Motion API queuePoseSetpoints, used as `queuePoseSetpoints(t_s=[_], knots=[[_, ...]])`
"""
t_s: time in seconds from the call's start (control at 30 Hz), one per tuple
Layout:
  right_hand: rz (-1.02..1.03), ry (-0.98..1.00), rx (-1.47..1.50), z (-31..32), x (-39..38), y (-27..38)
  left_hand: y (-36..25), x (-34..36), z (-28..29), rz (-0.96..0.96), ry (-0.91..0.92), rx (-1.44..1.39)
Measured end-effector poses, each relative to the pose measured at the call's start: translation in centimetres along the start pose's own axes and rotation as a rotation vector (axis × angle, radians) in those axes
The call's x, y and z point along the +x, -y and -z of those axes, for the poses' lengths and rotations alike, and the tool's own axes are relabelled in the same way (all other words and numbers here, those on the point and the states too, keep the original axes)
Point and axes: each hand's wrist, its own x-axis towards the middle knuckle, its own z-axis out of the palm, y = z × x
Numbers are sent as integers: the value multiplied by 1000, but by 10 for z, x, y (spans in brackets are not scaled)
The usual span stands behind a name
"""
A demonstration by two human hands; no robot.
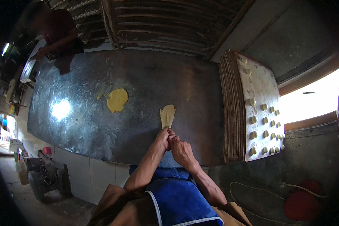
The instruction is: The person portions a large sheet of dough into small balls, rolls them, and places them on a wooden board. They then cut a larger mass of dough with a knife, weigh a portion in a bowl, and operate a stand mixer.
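Note:
A pale yellow piece of dough [168,115] fans out flat on the dark tabletop, narrowing toward me into my closed left hand [162,139]. Pressed against it is my right hand [182,151], its fingers curled together at the narrow end of the dough. What lies between those right fingers is hidden. To the left of both hands, a deeper yellow, flattened dough sheet [117,100] rests on the table, with thin scraps [101,92] beside it.
The long dark table [79,124] has a wet-looking shine at left. A stack of boards [231,109] stands at its right end, the outer one dotted with small pale round pieces [265,120]. Another person [60,30] is at the far left, and a machine [49,175] sits at lower left.

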Motion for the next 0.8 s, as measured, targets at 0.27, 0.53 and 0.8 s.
queuePoseSetpoints(t_s=[0.27, 0.53, 0.8], knots=[[208, 168, 793, 50, 61, 31, 10, -60, -13, -131, 62, 600], [331, 171, 282, -67, 127, -18, 20, -91, 18, -834, -3, 2072], [339, -88, -130, -8, 2, -52, -23, -154, 28, -1479, 167, 1897]])
